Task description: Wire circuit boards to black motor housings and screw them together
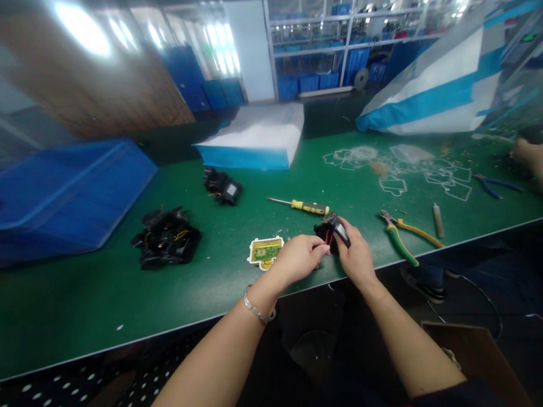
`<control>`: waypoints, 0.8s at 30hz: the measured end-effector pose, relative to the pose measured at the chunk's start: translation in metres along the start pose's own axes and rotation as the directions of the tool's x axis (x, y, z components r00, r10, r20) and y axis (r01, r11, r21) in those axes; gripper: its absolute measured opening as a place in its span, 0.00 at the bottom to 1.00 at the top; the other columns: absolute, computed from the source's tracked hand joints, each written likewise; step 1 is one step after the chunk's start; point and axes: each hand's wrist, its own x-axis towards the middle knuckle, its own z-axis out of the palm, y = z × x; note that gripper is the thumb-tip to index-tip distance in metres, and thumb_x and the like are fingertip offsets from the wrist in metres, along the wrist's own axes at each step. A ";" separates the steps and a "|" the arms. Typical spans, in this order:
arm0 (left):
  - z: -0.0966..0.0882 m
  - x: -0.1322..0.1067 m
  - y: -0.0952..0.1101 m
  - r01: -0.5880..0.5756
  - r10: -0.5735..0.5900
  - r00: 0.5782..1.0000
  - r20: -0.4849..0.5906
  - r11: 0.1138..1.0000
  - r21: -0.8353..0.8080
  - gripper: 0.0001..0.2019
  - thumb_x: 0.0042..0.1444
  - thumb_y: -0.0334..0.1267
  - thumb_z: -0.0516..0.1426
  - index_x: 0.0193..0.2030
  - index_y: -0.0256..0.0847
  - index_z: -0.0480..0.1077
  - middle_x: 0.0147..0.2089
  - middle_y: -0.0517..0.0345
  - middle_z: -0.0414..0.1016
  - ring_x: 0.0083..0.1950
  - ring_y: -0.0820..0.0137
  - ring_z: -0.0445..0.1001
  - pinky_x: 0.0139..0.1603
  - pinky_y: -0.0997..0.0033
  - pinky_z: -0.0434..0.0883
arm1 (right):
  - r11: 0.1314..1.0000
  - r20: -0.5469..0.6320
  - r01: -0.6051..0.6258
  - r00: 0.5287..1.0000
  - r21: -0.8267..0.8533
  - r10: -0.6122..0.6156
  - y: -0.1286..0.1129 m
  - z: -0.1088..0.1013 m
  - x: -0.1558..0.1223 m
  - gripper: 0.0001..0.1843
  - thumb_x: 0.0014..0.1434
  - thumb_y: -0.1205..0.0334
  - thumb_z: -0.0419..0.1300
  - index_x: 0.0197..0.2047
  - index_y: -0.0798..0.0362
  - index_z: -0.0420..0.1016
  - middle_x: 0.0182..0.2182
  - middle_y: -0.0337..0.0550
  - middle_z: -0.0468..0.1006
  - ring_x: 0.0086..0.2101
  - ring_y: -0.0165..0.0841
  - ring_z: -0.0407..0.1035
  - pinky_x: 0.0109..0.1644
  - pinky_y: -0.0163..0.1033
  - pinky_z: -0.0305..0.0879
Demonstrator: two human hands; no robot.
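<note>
Both hands grip black part above table edge.

No lettering can be read anywhere (all too small, blurred).

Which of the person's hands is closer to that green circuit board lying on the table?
Left. The left hand sits just right of the circuit board; the right hand is farther right, holding the black part.

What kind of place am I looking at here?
Probably a factory workbench for taking apart or assembling small electronics: a green bench mat with a yellow-handled screwdriver, a bare green circuit board, and blue storage bins on metal racks behind.
</note>
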 end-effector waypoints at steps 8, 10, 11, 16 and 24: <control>-0.005 0.003 -0.005 -0.037 0.089 0.986 0.139 0.941 -0.337 0.15 0.58 0.44 0.50 0.34 0.37 0.74 0.21 0.63 0.67 0.24 0.76 0.66 0.28 0.77 0.61 | 0.999 0.032 -0.004 0.999 0.051 0.003 -0.001 -0.003 0.002 0.24 0.63 0.58 0.51 0.62 0.49 0.61 0.48 0.49 0.71 0.48 0.40 0.67 0.53 0.45 0.62; -0.004 0.002 -0.006 -0.036 0.086 0.986 0.145 0.949 -0.314 0.16 0.58 0.45 0.50 0.34 0.38 0.74 0.22 0.63 0.68 0.24 0.76 0.66 0.28 0.77 0.61 | 0.995 0.048 -0.012 0.999 0.100 0.007 0.001 -0.004 0.004 0.23 0.63 0.58 0.52 0.62 0.49 0.62 0.48 0.48 0.72 0.47 0.39 0.67 0.53 0.44 0.62; -0.002 0.001 -0.007 -0.040 0.080 0.988 0.134 0.958 -0.283 0.16 0.58 0.45 0.50 0.34 0.38 0.74 0.23 0.62 0.69 0.25 0.75 0.66 0.28 0.76 0.61 | 0.992 0.050 -0.020 0.999 0.127 0.013 0.002 -0.004 0.005 0.23 0.63 0.57 0.53 0.61 0.48 0.63 0.48 0.47 0.72 0.47 0.38 0.67 0.52 0.43 0.62; 0.000 -0.001 -0.011 -0.041 0.034 0.998 -0.048 0.989 -0.146 0.23 0.62 0.50 0.44 0.34 0.39 0.76 0.32 0.55 0.75 0.33 0.70 0.71 0.37 0.71 0.66 | 0.968 -0.004 -0.090 0.996 0.233 0.094 0.014 -0.004 0.017 0.20 0.56 0.55 0.61 0.51 0.48 0.74 0.45 0.46 0.74 0.46 0.39 0.68 0.53 0.45 0.61; -0.012 0.006 -0.025 -0.117 0.002 0.941 -0.339 0.941 -0.318 0.36 0.47 0.37 0.62 0.64 0.45 0.55 0.63 0.45 0.56 0.52 0.62 0.69 0.46 0.63 0.72 | 0.835 0.097 -0.158 0.987 0.527 0.126 0.005 0.002 0.032 0.14 0.54 0.55 0.63 0.42 0.52 0.77 0.39 0.44 0.79 0.40 0.37 0.72 0.49 0.44 0.66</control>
